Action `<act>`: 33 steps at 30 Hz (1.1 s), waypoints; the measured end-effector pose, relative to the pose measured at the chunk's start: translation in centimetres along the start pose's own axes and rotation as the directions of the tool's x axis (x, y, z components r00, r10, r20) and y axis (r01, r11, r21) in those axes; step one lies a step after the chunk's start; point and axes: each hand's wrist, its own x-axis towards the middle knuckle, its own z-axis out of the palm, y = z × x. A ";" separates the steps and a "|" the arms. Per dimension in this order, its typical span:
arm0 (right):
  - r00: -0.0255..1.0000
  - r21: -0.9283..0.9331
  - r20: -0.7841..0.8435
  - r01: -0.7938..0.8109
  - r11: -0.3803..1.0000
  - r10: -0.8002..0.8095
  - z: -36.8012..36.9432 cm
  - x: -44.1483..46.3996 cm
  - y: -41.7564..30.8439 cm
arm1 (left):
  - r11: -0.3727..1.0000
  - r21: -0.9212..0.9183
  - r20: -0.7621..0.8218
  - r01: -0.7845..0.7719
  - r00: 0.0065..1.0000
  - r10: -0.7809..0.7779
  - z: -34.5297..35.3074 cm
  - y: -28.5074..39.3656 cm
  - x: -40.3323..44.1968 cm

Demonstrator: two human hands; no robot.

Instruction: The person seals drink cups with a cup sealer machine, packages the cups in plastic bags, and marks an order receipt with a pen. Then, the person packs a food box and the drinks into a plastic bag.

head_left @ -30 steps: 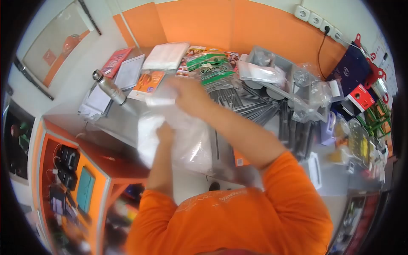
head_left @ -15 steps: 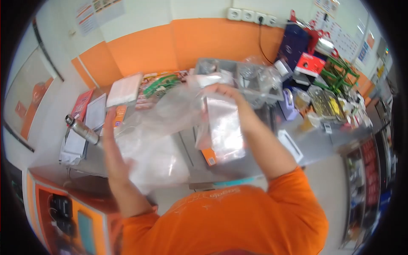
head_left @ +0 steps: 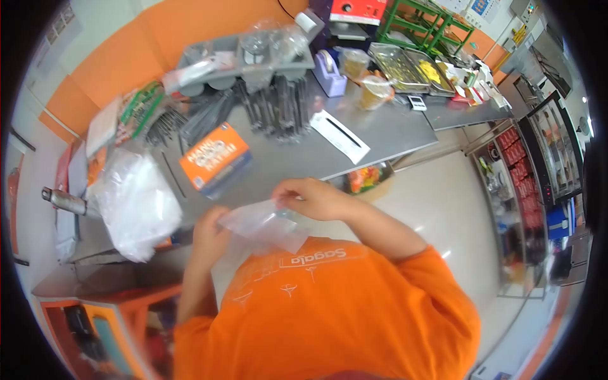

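In front of my chest, a clear plastic bag (head_left: 269,225) stretches between my two hands. My left hand (head_left: 212,229) grips the bag's left edge, with its fingers partly blurred. At the upper right corner, my right hand (head_left: 311,198) pinches the plastic between thumb and fingers. Beyond them on the steel table lies an orange printed box (head_left: 216,158). A bulky pile of white, see-through plastic bags (head_left: 140,206) rests on the table to the left of the box.
Wrapped black cutlery (head_left: 277,107) lies below a grey divided tray (head_left: 225,54). A purple tape dispenser (head_left: 330,75), plastic cups (head_left: 375,92) and metal trays (head_left: 399,66) stand to the right. A metal bottle (head_left: 63,201) is at far left. The table's front edge (head_left: 380,159) slants past my right arm.
The view has swung right. Both hands have drawn in toward my chest and now hold a clear bag between them. The orange box, partly covered by plastic before, is uncovered.
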 end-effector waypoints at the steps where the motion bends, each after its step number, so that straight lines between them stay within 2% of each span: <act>1: 1.000 0.002 0.011 -0.029 1.000 0.029 0.5 -0.8 0.6 | 1.000 -0.020 0.010 0.021 1.000 -0.021 1.7 0.2 -0.8; 3: 0.992 -0.137 -0.126 -0.020 0.990 0.003 1.6 -2.8 1.9 | 0.912 0.368 -0.233 -0.180 0.932 0.279 4.4 1.7 -2.2; 4: 0.994 -0.146 -0.105 -0.040 0.989 0.025 1.5 -3.3 2.8 | 0.900 0.393 -0.288 -0.190 0.904 0.316 5.4 2.6 -2.6; 5: 0.985 0.067 -0.071 -0.154 0.986 0.159 1.3 -3.7 4.0 | 0.911 0.374 -0.301 -0.172 0.907 0.295 6.2 3.2 -2.9; 6: 0.960 0.270 -0.014 -0.267 0.925 0.281 0.8 -4.2 5.3 | 0.939 0.319 -0.302 -0.127 0.926 0.228 7.0 3.5 -3.3; 7: 0.956 0.261 0.002 -0.284 0.923 0.294 0.4 -4.9 6.7 | 0.961 0.265 -0.296 -0.080 0.942 0.160 7.7 3.5 -3.6; 8: 0.976 0.290 0.013 -0.213 0.933 0.218 0.2 -5.7 8.1 | 0.979 0.194 -0.225 -0.063 0.968 0.107 8.2 3.2 -3.8; 9: 0.990 0.322 0.020 -0.137 0.937 0.138 -0.1 -6.2 8.4 | 0.981 0.188 -0.230 -0.048 0.969 0.092 8.6 2.2 -3.5; 11: 0.977 0.309 0.098 -0.212 0.927 0.191 0.0 -8.0 8.8 | 0.997 -0.052 -0.309 0.056 0.948 -0.069 10.0 -1.2 -3.4; 12: 0.967 0.220 0.084 -0.252 0.942 0.239 0.6 -8.6 9.9 | 0.996 -0.056 -0.311 0.076 0.946 -0.090 11.2 -2.8 -3.4; 13: 0.958 0.127 0.063 -0.285 0.950 0.279 1.1 -9.1 11.0 | 0.988 0.118 -0.529 0.099 0.848 -0.022 12.4 -4.5 -3.4; 14: 0.959 0.128 0.072 -0.282 0.951 0.274 1.8 -9.8 12.1 | 0.946 0.285 -0.700 0.152 0.707 0.098 13.2 -5.4 -3.4; 15: 0.949 0.197 -0.008 -0.307 0.931 0.315 2.4 -10.3 13.1 | 0.945 0.290 -0.707 0.148 0.699 0.108 13.8 -5.1 -4.0; 16: 0.928 0.272 -0.083 -0.329 0.904 0.363 3.0 -10.9 14.0 | 0.992 0.059 -0.668 0.108 0.743 -0.040 14.9 -4.3 -5.9; 17: 0.929 0.272 -0.078 -0.328 0.905 0.361 3.4 -11.5 14.2 | 0.980 -0.181 -0.589 0.089 0.787 -0.180 16.2 -3.6 -7.8; 18: 0.903 0.268 -0.120 -0.370 0.890 0.412 3.8 -12.0 14.3 | 0.968 -0.229 -0.389 0.103 0.902 -0.188 17.8 -3.4 -9.3; 19: 0.874 0.265 -0.156 -0.411 0.872 0.460 4.3 -12.5 14.4 | 0.953 -0.273 -0.171 0.132 0.968 -0.183 19.3 -2.9 -10.3; 20: 0.915 0.372 -0.129 -0.314 0.874 0.383 5.0 -13.0 14.6 | 0.843 -0.447 0.002 0.299 0.943 -0.334 20.2 -1.9 -10.6; 21: 0.921 0.377 -0.099 -0.315 0.871 0.377 5.7 -13.1 14.5 | 0.677 -0.573 0.189 0.462 0.878 -0.439 20.9 -0.8 -10.7; 22: 0.952 0.414 -0.111 -0.217 0.884 0.285 6.2 -13.0 14.3 | 0.679 -0.571 0.166 0.462 0.874 -0.456 21.2 0.3 -10.4; 23: 0.972 0.447 -0.134 -0.116 0.887 0.195 6.4 -13.0 14.1 | 0.570 -0.665 0.172 0.482 0.842 -0.511 21.2 1.5 -9.9; 24: 0.975 0.450 -0.122 -0.114 0.886 0.187 6.0 -12.9 13.4 | 0.449 -0.750 0.191 0.486 0.809 -0.556 21.2 2.3 -9.4; 26: 0.956 0.138 -0.169 -0.218 0.966 0.240 4.3 -12.9 11.9 | 0.492 -0.710 0.207 0.504 0.817 -0.537 20.9 3.0 -8.6; 27: 0.958 0.136 -0.164 -0.213 0.968 0.234 4.0 -13.0 11.7 | 0.535 -0.662 0.236 0.525 0.823 -0.516 20.8 3.1 -8.3; 28: 0.963 0.039 -0.137 -0.228 0.973 0.231 3.9 -13.0 11.6 | 0.538 -0.662 0.229 0.522 0.824 -0.517 20.9 2.9 -8.1; 29: 0.966 -0.055 -0.114 -0.238 0.970 0.231 3.9 -13.0 11.5 | 0.594 -0.601 0.286 0.535 0.838 -0.465 21.1 2.3 -7.9; 30: 0.967 -0.052 -0.116 -0.235 0.971 0.228 4.1 -13.2 11.5 | 0.650 -0.536 0.348 0.539 0.842 -0.413 21.2 1.8 -7.8; 31: 0.974 -0.065 -0.085 -0.218 0.974 0.212 4.3 -13.6 11.7 | 0.652 -0.532 0.351 0.540 0.842 -0.410 21.3 1.4 -7.9; 33: 0.975 -0.085 -0.075 -0.213 0.973 0.207 3.7 -14.1 11.8 | 0.805 -0.375 0.308 0.459 0.881 -0.359 21.5 0.9 -7.8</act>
